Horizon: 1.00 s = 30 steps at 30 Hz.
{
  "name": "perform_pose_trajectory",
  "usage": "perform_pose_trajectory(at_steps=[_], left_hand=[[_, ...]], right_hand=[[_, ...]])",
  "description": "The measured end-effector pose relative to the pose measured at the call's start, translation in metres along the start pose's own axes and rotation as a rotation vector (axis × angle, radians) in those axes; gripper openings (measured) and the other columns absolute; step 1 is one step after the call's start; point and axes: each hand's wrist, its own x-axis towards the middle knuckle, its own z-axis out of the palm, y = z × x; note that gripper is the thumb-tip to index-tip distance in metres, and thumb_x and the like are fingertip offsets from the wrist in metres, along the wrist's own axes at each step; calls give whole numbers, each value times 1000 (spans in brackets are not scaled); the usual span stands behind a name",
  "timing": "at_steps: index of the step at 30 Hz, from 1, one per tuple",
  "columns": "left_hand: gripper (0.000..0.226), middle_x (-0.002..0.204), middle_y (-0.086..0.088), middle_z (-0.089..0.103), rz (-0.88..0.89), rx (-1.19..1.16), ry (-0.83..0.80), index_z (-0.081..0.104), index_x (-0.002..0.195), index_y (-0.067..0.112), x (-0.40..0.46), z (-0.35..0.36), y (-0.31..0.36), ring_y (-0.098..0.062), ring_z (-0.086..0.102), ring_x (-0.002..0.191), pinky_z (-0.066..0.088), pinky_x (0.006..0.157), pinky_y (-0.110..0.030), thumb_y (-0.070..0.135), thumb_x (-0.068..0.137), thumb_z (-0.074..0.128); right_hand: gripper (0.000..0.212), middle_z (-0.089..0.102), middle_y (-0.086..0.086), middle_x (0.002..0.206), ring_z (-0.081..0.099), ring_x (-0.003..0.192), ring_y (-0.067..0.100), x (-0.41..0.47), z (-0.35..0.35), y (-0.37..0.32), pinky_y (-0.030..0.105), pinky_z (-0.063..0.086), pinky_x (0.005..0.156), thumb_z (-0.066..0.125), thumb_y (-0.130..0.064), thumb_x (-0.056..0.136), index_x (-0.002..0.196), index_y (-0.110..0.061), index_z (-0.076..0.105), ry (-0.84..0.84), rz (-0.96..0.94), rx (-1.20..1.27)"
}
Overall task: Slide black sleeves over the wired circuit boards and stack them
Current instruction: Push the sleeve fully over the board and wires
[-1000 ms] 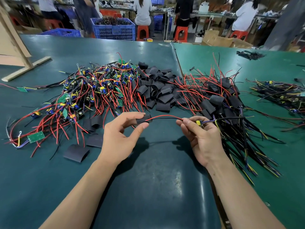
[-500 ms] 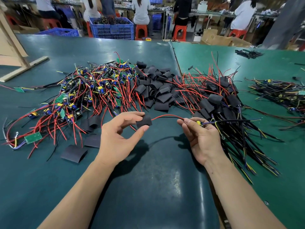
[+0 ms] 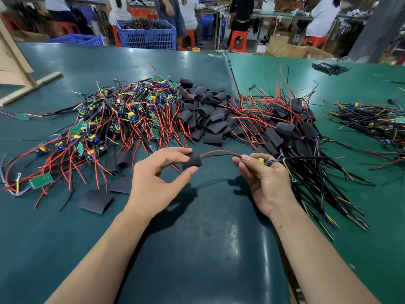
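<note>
A black sleeve is pinched between the thumb and curled fingers of the left hand, above the near centre of the desk. A red and a black lead run out of the sleeve's right end and arc across to the right hand. The wired circuit board is gripped in the curled fingers of the right hand; only a yellow component and the purple, black and yellow wires leaving it to the right are visible.

Behind the hands, a pile of loose sleeves is located at the centre of the desk. A tangle of bare boards with red and black wires is spread to its left, with a few flattened sleeves lying at its near edge. A stack of sleeved boards is laid to the right, just beyond the right hand.

The desk is covered in glossy dark teal matting; a seam separates it from a lighter green section on the right, where a further wire bundle is placed. A wooden frame stands at far left. Behind the desk, blue crates, red stools, cardboard boxes and seated people are seen.
</note>
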Motion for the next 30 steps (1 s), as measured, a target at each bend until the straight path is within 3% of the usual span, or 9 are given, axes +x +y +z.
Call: perform_pose_trajectory(at_steps=[7, 11, 13, 15, 17, 19, 23, 27, 30], left_hand=[[19, 108, 12, 71, 46, 260, -101, 70, 90, 16, -1, 2, 8, -10, 65, 105, 48, 95, -33, 20, 75, 81], [26, 108, 13, 70, 98, 402, -152, 73, 97, 13, -1, 8, 14, -1, 58, 102, 48, 92, -38, 20, 76, 84], [31, 107, 14, 69, 103, 453, -178, 72, 106, 13, -2, 10, 16, -4, 55, 98, 47, 89, -37, 21, 78, 83], [33, 106, 14, 69, 87, 446, -185, 71, 110, 14, -2, 12, 17, -12, 57, 96, 46, 88, -29, 26, 81, 79], [33, 107, 15, 68, 79, 405, -185, 71, 111, 14, -3, 14, 19, -18, 63, 97, 48, 88, -25, 27, 81, 77], [32, 109, 14, 69, 82, 351, -183, 70, 110, 14, -3, 15, 20, -18, 66, 99, 51, 90, -31, 22, 81, 80], [28, 112, 13, 70, 48, 255, -131, 68, 108, 21, -3, 13, 17, -12, 65, 106, 49, 95, -28, 22, 82, 77], [27, 111, 9, 71, 7, 150, -138, 67, 107, 17, -2, 12, 15, -6, 66, 106, 47, 94, -20, 19, 82, 76], [25, 110, 8, 72, 9, 119, -163, 66, 105, 18, -3, 12, 15, -9, 67, 104, 49, 95, -24, 16, 82, 76]], right_hand=[[16, 67, 8, 68, 69, 57, 22, -9, 2, 1, 22, 55, 52, 73, 3, 75, 81, -7, 61, -145, 2, -281], [23, 65, 0, 70, 59, 59, 17, -13, 7, 5, 25, 52, 57, 76, -39, 77, 74, -17, 71, -236, -61, -445], [36, 60, -5, 67, 50, 60, 15, -13, 6, 6, 26, 44, 58, 57, -49, 87, 78, -20, 75, -260, -55, -501], [37, 58, -7, 68, 44, 59, 12, -13, 4, 7, 28, 36, 59, 44, -36, 87, 86, -18, 76, -309, -50, -482], [27, 59, -2, 68, 44, 59, 12, -16, 3, 8, 28, 34, 57, 50, -23, 86, 89, -19, 76, -348, -61, -448], [16, 60, 2, 69, 50, 61, 14, -18, 2, 6, 25, 40, 56, 60, -17, 85, 89, -21, 75, -370, -75, -441], [6, 68, 4, 78, 62, 68, 17, -17, 0, 4, 24, 46, 58, 71, -13, 84, 88, -17, 70, -331, -107, -413], [16, 69, 4, 78, 65, 67, 17, -16, 3, 4, 24, 48, 57, 71, -20, 74, 88, -13, 69, -282, -111, -374], [17, 70, 3, 77, 66, 64, 16, -15, 3, 3, 22, 50, 55, 73, -21, 72, 87, -13, 71, -231, -72, -344]])
